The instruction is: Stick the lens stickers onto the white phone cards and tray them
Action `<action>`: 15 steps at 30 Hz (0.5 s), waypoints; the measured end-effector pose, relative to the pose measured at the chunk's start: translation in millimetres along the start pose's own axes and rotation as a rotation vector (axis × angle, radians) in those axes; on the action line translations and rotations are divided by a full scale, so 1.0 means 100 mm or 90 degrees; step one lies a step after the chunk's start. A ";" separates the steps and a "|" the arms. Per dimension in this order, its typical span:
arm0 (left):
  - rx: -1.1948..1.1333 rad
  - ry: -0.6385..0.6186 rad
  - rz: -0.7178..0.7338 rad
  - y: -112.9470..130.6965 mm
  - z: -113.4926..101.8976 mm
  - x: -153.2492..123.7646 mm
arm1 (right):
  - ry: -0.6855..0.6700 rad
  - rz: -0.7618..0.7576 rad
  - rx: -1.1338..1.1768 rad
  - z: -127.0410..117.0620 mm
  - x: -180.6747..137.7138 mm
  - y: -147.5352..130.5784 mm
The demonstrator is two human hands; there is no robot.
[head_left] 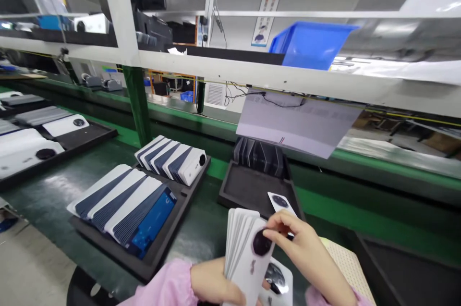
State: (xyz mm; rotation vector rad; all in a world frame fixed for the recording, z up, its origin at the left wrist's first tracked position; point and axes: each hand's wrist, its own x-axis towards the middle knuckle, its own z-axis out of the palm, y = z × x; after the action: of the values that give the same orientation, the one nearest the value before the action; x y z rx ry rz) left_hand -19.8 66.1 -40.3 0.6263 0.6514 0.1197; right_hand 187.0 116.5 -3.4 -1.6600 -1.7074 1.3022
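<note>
My left hand (pixel 212 283) is closed around a fanned stack of white phone back covers (pixel 242 248), each with a round black camera ring. My right hand (pixel 306 253) pinches the front cover of that stack near its camera ring. Another white cover (pixel 280 202) stands just behind my right fingers, at the edge of a black foam tray (pixel 248 189). One more cover (pixel 279 279) lies flat under my hands. Pink sleeves cover both wrists.
A black tray (pixel 158 248) at left holds rows of overlapped white covers (pixel 122 207), with a second row (pixel 173 158) behind. Dark parts (pixel 259 156) stand upright in the foam tray. More trays sit far left. A green conveyor belt, white frame rails, a hanging sheet (pixel 298 126) and a blue bin (pixel 309 44) are ahead.
</note>
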 end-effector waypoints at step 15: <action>-0.248 -0.048 0.102 -0.17 0.04 0.12 | -0.018 -0.435 -0.193 -0.14 -0.44 -0.38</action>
State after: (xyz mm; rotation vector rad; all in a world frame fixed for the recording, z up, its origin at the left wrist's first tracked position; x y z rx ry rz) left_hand -9.4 53.5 -54.2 0.3036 0.4868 0.3619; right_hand 187.1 85.5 47.7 -1.0210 -2.2897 0.7674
